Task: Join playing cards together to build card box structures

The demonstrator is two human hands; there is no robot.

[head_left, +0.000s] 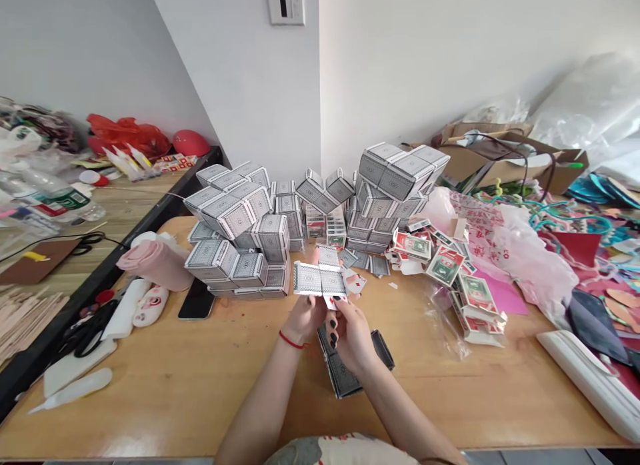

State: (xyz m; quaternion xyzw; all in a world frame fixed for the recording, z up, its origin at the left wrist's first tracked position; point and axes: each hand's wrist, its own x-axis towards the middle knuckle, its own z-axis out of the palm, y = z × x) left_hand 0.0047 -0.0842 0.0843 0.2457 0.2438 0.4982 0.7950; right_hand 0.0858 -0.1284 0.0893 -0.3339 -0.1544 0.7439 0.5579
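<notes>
Folded playing cards (320,280) with grey patterned backs are joined in a piece held up over the middle of the table. My left hand (306,318), with a red cord at the wrist, grips this piece from below on its left side; most of its fingers are hidden behind the cards. My right hand (353,332), dark-nailed, pinches a card with a red diamond (331,302) at the piece's lower edge. Under my right wrist lies a dark patterned card block (343,375). Loose cards (367,261) lie just beyond my hands.
Stacks of folded-card blocks stand at left (237,252) and right (385,192). Red-green card boxes (447,265) are piled right, near a plastic bag (530,258). A phone (197,298), a pink roll (155,262) and a glue bottle (75,388) lie left; a white case (590,385) lies right.
</notes>
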